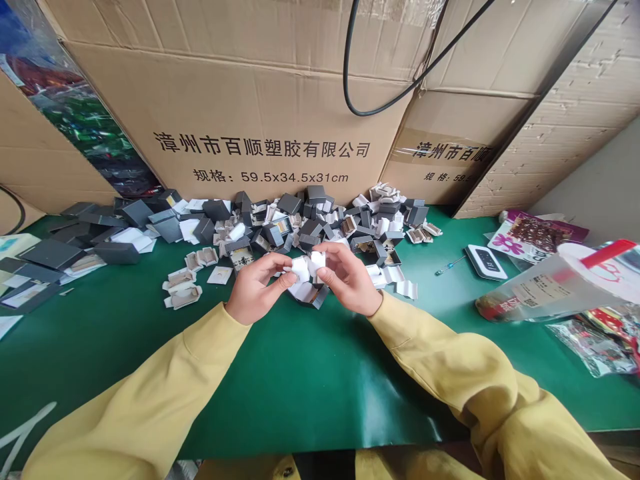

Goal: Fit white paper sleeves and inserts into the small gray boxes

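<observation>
My left hand (256, 287) pinches a small white piece (301, 269) between thumb and fingers, over the near edge of the pile. Close against it, my right hand (354, 280) grips another white piece (317, 262) the same way. Whether the two white pieces are joined, I cannot tell. Just below them an open dark grey box (310, 294) with a pale inside lies on the green table (290, 380). Behind my hands is a heap of small dark grey boxes (310, 227), mixed with folded white-grey card inserts (183, 290).
Tall cardboard cartons (240, 100) stand along the back, with a black cable (350, 87) hanging in front. More dark boxes (53, 253) lie at left. On the right are a small white device with a display (485, 262), a lidded plastic cup (545, 293) and snack packets (530, 237).
</observation>
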Action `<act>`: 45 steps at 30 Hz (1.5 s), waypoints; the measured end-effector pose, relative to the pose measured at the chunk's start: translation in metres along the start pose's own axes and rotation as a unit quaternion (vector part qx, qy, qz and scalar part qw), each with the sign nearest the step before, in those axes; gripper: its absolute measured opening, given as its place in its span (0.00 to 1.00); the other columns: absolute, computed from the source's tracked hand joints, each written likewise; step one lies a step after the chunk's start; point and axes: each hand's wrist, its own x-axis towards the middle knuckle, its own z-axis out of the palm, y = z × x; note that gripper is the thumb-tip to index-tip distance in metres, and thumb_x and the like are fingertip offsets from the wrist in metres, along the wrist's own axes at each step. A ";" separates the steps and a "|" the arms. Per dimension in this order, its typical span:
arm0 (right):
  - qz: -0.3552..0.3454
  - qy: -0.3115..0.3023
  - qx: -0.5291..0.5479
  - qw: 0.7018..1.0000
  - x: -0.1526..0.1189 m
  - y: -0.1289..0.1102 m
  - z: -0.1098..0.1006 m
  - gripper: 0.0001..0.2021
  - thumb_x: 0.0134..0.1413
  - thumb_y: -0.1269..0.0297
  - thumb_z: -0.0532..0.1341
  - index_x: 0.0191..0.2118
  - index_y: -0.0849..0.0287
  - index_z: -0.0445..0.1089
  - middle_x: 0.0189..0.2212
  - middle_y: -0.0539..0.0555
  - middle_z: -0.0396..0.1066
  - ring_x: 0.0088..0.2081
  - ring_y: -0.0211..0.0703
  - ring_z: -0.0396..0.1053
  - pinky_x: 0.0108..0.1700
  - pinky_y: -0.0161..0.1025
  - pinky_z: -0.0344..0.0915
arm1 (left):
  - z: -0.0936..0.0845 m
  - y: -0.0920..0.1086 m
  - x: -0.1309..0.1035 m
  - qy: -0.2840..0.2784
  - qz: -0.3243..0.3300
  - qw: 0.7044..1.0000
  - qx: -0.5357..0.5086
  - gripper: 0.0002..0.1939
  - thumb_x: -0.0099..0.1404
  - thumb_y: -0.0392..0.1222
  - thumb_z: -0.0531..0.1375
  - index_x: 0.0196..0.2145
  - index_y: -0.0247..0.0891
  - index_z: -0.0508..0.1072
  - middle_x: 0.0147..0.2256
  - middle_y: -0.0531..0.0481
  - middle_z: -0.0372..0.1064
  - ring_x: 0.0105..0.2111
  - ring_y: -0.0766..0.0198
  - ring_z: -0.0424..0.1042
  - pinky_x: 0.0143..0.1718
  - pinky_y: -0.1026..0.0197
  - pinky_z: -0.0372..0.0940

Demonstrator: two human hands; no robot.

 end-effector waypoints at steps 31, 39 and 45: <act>0.125 -0.003 0.120 0.985 0.007 -0.004 0.002 0.20 0.50 0.53 0.61 0.45 0.59 0.64 0.39 0.56 0.72 0.41 0.41 0.70 0.45 0.41 0.68 | 0.015 0.009 0.001 0.016 -0.192 0.952 -0.240 0.11 0.56 0.45 0.62 0.32 0.35 0.70 0.35 0.45 0.74 0.38 0.60 0.74 0.39 0.57 0.70; 0.150 -0.056 0.217 0.963 0.003 -0.003 0.010 0.21 0.52 0.48 0.58 0.47 0.56 0.62 0.45 0.57 0.70 0.45 0.41 0.69 0.48 0.42 0.67 | 0.025 0.012 -0.005 -0.051 -0.287 0.882 -0.370 0.16 0.54 0.44 0.65 0.39 0.38 0.69 0.37 0.47 0.74 0.37 0.61 0.75 0.40 0.57 0.70; 0.149 -0.079 0.231 0.958 0.002 -0.002 0.011 0.25 0.49 0.47 0.60 0.50 0.54 0.60 0.51 0.57 0.66 0.50 0.44 0.66 0.52 0.45 0.64 | 0.026 0.011 -0.006 -0.025 -0.287 0.879 -0.381 0.17 0.51 0.43 0.67 0.37 0.38 0.68 0.37 0.49 0.73 0.36 0.63 0.74 0.38 0.58 0.71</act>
